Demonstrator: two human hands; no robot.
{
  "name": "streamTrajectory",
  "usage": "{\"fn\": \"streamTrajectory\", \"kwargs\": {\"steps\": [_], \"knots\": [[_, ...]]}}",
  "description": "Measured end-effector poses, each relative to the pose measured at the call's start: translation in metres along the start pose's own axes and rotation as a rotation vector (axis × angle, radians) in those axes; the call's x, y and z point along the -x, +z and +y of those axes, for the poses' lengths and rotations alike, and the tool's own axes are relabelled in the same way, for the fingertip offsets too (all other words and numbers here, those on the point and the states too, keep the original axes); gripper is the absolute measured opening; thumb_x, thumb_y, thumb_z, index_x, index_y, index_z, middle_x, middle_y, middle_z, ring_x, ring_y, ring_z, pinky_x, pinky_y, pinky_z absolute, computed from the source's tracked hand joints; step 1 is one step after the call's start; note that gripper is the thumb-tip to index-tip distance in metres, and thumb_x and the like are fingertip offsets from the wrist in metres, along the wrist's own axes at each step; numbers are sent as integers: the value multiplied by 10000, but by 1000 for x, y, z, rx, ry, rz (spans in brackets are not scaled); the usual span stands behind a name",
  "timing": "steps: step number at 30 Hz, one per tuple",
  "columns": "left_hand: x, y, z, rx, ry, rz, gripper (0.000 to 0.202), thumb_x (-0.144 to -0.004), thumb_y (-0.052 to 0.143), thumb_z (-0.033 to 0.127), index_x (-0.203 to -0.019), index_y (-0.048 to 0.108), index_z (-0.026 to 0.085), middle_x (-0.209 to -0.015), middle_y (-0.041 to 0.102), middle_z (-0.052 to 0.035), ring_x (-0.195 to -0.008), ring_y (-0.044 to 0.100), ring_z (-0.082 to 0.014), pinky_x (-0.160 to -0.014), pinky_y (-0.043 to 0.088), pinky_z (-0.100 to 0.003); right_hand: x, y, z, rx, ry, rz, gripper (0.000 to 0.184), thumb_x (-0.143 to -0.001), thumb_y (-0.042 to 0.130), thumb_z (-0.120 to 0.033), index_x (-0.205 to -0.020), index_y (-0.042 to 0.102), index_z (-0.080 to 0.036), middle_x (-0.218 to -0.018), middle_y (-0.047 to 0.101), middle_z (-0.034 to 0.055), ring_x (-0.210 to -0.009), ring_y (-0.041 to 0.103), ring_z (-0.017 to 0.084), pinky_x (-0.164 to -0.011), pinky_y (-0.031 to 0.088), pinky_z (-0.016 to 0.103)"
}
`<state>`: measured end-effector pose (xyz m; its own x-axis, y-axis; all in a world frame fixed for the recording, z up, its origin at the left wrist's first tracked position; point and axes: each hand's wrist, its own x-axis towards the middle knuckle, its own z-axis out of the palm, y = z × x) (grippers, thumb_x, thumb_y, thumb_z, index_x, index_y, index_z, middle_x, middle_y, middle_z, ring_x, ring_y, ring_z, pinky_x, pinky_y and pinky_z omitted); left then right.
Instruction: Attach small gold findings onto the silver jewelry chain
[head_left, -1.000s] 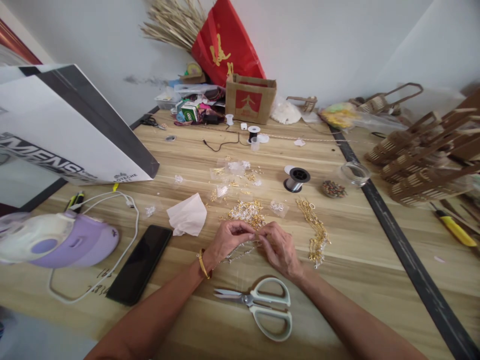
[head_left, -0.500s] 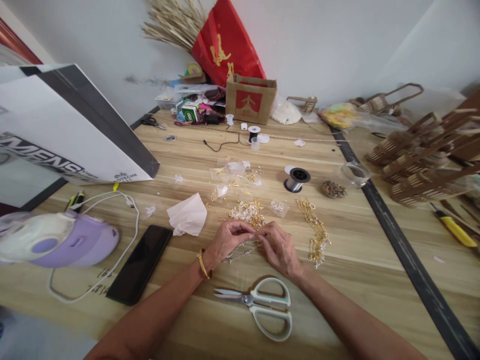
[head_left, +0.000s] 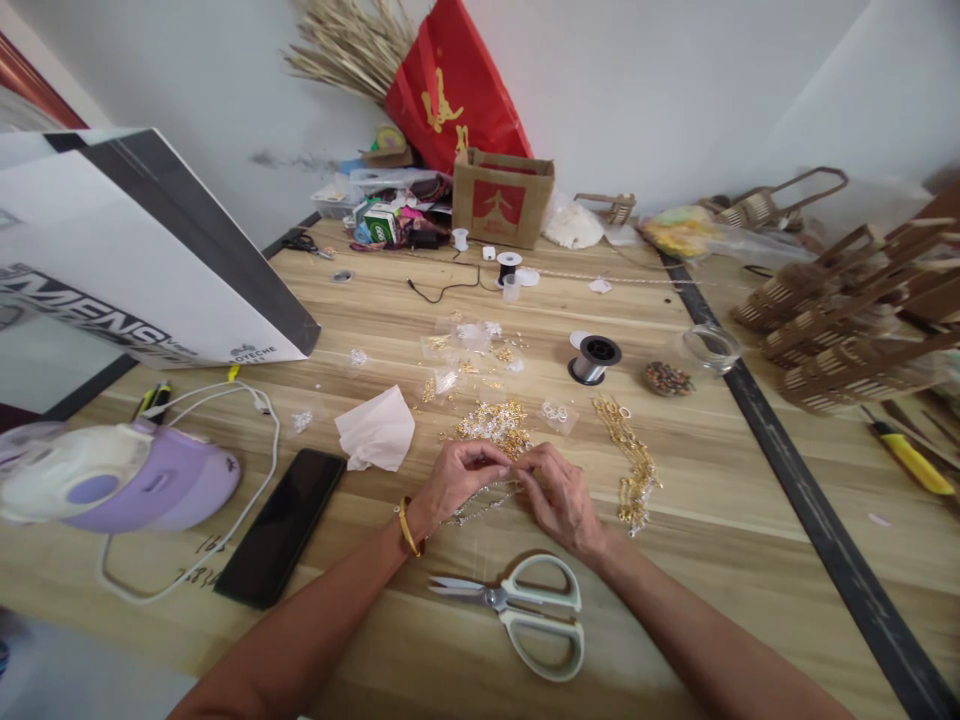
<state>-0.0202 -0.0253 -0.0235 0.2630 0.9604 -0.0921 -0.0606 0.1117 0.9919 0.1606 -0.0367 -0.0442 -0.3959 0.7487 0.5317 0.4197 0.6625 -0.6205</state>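
Observation:
My left hand and my right hand meet fingertip to fingertip over the table, both closed in a pinch. What sits between the fingers is too small to make out. A thin silver chain with small beads lies beneath them and runs up close to the right fingers. Just beyond the hands is a pile of gold and silver beads. White-handled scissors rest on the near side, blades pointing left. To the right, a bundle of gold chains lies on the wood.
A black phone, a white tissue and a purple-and-white device with a cable are at the left. A wire spool, a bead pile and a clear jar stand right. Small bead bags lie farther back.

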Motion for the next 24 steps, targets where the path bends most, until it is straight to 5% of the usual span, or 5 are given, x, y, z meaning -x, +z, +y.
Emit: {"fn": "streamTrajectory", "kwargs": {"steps": [24], "knots": [[1, -1, 1, -41, -1, 2, 119, -673, 751, 203, -754, 716, 124, -746, 710, -51, -710, 632, -150, -709, 490, -261, -5, -2, -5, -53, 30, 13, 88, -920, 516, -196, -974, 582, -219, -838, 638, 49, -766, 615, 171, -664, 529, 310]]}}
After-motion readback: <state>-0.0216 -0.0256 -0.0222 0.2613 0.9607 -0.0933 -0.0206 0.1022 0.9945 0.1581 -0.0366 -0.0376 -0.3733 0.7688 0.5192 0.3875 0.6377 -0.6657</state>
